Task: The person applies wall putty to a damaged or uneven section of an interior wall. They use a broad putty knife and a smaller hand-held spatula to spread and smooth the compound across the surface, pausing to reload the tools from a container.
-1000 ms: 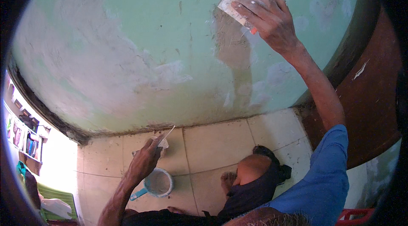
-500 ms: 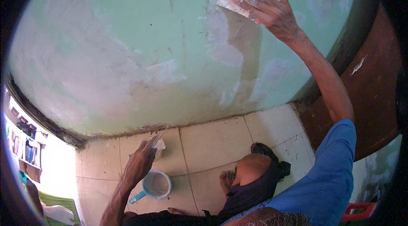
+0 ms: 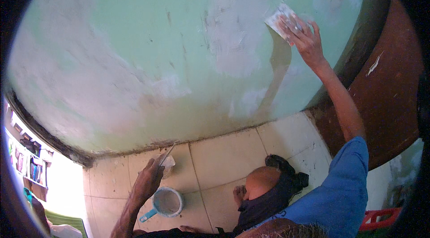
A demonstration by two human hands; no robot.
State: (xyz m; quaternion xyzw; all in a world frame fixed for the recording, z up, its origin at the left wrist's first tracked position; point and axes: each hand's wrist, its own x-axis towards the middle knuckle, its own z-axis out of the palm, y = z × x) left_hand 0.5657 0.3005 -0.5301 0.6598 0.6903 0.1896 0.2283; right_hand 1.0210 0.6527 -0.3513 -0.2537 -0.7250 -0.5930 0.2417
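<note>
A hand could pass across the wall (image 3: 148,27) left of the right hand (image 3: 303,38), or over the floor tiles (image 3: 226,159) between the left hand (image 3: 149,177) and the brown panel (image 3: 385,90), with the pot (image 3: 168,201) and bent knee (image 3: 263,182) blocking closer in.

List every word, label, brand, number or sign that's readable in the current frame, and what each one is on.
No complete text can be read.
Blue shirt: a few dark letters near its lower front edge, only partly in view; no whole word shows.
Small upright items at the far left: too small and blurred to read.
Scraper under the right hand: no lettering visible.
Blue-handled pot: none visible.
</note>
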